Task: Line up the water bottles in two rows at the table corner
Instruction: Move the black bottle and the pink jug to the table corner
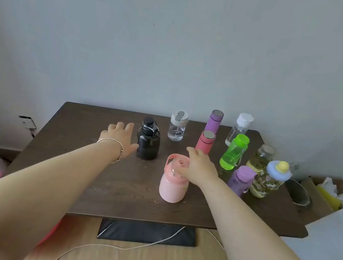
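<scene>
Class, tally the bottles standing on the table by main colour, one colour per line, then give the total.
Black: 1
Pink: 2
Purple: 2
Green: 1
Clear: 4
Total: 10

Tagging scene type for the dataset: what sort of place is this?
Probably a room at home, not a lab: a small dark wood table against a plain wall, a mixed set of personal water bottles, a box of clutter on the floor.
</scene>
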`<state>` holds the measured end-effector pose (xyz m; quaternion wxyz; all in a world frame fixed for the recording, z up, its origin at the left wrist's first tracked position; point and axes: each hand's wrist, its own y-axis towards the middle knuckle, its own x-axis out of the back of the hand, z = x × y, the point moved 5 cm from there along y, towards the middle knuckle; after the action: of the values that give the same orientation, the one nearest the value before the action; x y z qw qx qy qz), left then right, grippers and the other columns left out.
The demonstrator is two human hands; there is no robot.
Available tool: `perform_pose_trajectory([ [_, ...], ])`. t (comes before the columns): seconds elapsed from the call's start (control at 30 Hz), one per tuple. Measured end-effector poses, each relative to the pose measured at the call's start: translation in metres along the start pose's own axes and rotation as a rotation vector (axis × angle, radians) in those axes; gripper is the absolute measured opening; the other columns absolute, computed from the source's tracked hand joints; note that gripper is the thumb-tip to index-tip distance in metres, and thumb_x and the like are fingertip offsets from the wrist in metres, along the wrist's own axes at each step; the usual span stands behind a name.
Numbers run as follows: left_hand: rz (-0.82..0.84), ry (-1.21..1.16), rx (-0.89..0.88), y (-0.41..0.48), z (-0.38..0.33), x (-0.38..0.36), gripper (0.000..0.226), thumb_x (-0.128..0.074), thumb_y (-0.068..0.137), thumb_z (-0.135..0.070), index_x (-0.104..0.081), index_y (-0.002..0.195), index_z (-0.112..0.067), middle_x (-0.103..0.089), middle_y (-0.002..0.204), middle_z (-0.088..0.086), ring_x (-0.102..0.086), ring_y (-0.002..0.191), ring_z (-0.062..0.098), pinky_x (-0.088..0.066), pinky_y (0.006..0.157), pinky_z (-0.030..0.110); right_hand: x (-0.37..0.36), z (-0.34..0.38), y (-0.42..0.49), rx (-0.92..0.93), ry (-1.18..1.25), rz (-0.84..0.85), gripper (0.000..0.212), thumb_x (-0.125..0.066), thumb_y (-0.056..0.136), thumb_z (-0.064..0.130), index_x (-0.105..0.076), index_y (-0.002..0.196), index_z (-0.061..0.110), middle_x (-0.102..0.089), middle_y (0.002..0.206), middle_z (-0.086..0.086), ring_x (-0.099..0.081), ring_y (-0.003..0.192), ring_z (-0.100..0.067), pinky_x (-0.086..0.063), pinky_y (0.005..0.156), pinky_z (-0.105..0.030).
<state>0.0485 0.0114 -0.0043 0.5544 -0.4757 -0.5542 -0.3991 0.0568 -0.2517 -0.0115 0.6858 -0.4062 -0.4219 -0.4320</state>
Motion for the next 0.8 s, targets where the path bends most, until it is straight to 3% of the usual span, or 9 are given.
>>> perform_pose_trajectory([
  [0.2, 0.012, -0.064, 0.018, 0.032, -0.014, -0.012, 0.08, -0.052, 0.088, -0.056, -0.012, 0.152, -0.026, -0.033, 0.149, 0.009, -0.035, 0.131, 0.034, -0.04, 0.099, 0.048, -0.03, -0.015, 0.024, 0.086, 0.074, 0.093, 0.092, -0.078, 0.085, 0.053, -0.03, 0.161, 0.03, -0.034, 0.163, -0.001, -0.04, 0.147, -0.031, -0.047, 0.111, -0.05],
  [0.4, 0.005, -0.176, 0.068, 0.064, -0.03, -0.027, 0.081, -0.056, 0.086, -0.056, -0.015, 0.15, -0.028, -0.033, 0.148, 0.006, -0.036, 0.13, 0.034, -0.041, 0.099, 0.048, -0.052, -0.037, 0.038, 0.209, 0.222, 0.125, 0.083, -0.081, 0.078, 0.05, -0.036, 0.148, 0.047, -0.04, 0.153, 0.011, -0.047, 0.136, -0.024, -0.054, 0.104, -0.05],
  [0.8, 0.016, -0.389, 0.186, 0.123, -0.045, -0.057, 0.084, -0.063, 0.083, -0.052, -0.018, 0.149, -0.025, -0.036, 0.145, 0.011, -0.038, 0.128, 0.035, -0.043, 0.099, 0.05, -0.074, -0.055, 0.061, 0.314, 0.381, 0.116, 0.09, -0.084, 0.078, 0.043, -0.031, 0.15, 0.048, -0.029, 0.158, 0.019, -0.048, 0.138, -0.011, -0.058, 0.104, -0.043],
])
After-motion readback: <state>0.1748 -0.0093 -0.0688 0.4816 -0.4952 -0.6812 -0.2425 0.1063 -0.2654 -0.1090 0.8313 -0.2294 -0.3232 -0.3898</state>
